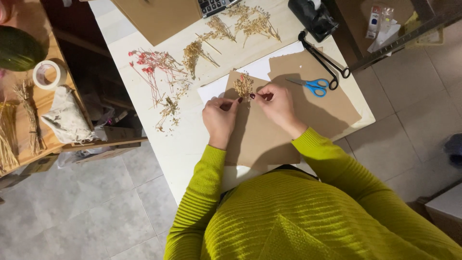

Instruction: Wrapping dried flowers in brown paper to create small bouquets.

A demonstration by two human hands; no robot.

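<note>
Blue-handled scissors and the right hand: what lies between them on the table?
In the head view, only bare brown card lies between the blue-handled scissors and the right hand; nothing else sits on that stretch.

Both arms in yellow-green ribbed sleeves reach forward, forearms converging. Left hand [220, 117] knuckles up, fingers curled, thumb and forefinger pinched. Right hand [276, 102] just beside it, fingers bent inward, fingertips pinched. Hands near, not touching. Dark-painted nails visible.
</note>
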